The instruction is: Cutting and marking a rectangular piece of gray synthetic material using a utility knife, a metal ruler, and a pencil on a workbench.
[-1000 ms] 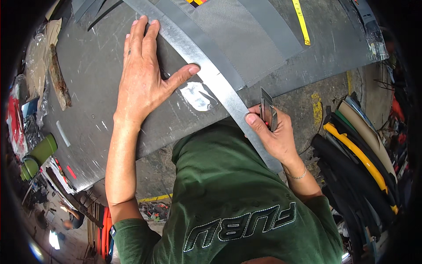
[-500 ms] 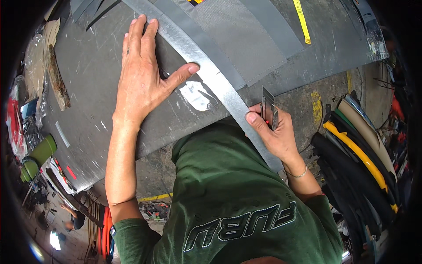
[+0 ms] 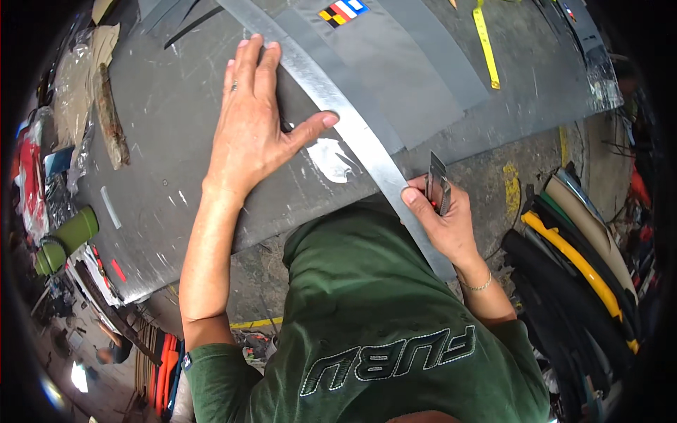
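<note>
A long metal straightedge [image 3: 352,127] runs diagonally along the left edge of a grey fabric panel [image 3: 405,84] and reaches past the table's near edge. My left hand [image 3: 250,127] lies on the table with fingers stretched out, its fingertips and thumb touching the straightedge. Beyond the near edge, my right hand [image 3: 448,218] grips a utility knife [image 3: 438,187], its blade pointing up and away. That hand's thumb also presses on the straightedge near its close end. The panel bears darker grey side strips and a small colourful patch [image 3: 343,12].
A dark worktable [image 3: 169,233] holds a white scrap [image 3: 329,161], a yellow measuring tape [image 3: 486,53] and a wooden stick [image 3: 111,116]. Rolls of material [image 3: 575,261] stand at right. A green roll [image 3: 68,240] is at left.
The view has shifted, so the table, straightedge and both hands sit slightly farther right and more of the patch shows. Both hands keep their hold and pose.
</note>
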A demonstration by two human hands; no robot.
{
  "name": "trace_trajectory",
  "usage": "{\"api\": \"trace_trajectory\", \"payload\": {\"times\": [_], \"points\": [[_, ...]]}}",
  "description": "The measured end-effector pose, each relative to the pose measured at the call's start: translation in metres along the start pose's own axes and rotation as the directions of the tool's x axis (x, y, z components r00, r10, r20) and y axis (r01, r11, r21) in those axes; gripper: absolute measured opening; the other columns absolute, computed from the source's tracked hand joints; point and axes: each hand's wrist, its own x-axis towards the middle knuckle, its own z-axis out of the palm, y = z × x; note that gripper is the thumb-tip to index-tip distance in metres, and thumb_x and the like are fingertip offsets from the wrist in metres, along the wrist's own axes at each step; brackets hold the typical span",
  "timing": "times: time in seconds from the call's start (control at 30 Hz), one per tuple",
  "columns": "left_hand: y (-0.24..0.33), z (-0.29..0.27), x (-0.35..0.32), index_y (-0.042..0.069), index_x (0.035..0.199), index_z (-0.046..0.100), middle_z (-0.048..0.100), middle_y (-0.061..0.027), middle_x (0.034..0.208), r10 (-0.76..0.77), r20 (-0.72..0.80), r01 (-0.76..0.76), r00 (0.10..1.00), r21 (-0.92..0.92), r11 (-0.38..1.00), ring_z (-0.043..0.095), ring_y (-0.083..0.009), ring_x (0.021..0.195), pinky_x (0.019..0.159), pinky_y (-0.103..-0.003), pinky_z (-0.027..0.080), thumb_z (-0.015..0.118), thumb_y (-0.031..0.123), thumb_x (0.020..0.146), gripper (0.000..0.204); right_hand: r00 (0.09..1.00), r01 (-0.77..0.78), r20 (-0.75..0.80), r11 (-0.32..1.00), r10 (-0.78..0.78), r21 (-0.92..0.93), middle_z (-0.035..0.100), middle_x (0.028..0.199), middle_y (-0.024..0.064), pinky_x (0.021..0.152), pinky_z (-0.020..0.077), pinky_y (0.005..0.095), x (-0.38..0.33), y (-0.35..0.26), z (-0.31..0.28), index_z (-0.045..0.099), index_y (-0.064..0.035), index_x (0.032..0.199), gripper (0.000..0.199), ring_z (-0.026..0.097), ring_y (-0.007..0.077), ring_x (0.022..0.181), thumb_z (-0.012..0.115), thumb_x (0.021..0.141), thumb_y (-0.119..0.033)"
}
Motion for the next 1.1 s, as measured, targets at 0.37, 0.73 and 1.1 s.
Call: {"api": "trace_trajectory", "payload": {"times": [0.37,0.73,1.1], "points": [[0.0,0.0,0.001,-0.011,0.147,0.043,0.035,-0.0342,0.158,-0.011,0.003,0.011,1.0,-0.006,1.0,0.031,-0.0467,0.151,0.126,-0.054,0.025,0.083,0.066,0.075,0.113,1.0,0.002,0.022,0.996,-0.004,0.086,0.068,0.074,-0.0002,0.061,0.0488,0.0248,0.003,0.009,0.002,0.071,0.0013,0.099,0.025,0.062,0.0063,0.067,0.074,0.099,-0.023],[-0.002,0.002,0.0,-0.007,0.15,0.043,0.031,-0.0326,0.162,-0.034,0.027,0.034,0.999,-0.022,0.999,0.027,-0.0491,0.152,0.125,-0.054,0.027,0.081,0.068,0.076,0.112,0.997,0.078,0.016,0.988,-0.081,0.135,0.068,0.075,0.0007,0.063,0.0502,0.0259,0.007,0.012,0.004,0.072,0.0007,0.1,0.024,0.064,0.0081,0.069,0.073,0.1,-0.023],[-0.003,0.005,0.0,-0.007,0.15,0.043,0.031,-0.0322,0.162,-0.024,0.014,0.025,1.0,-0.029,0.999,0.028,-0.049,0.152,0.124,-0.055,0.029,0.081,0.069,0.076,0.113,0.997,0.073,0.024,0.989,-0.077,0.125,0.069,0.075,0.0016,0.063,0.0508,0.0261,0.007,0.012,0.003,0.072,0.0006,0.101,0.025,0.065,0.0087,0.068,0.072,0.1,-0.024]]}}
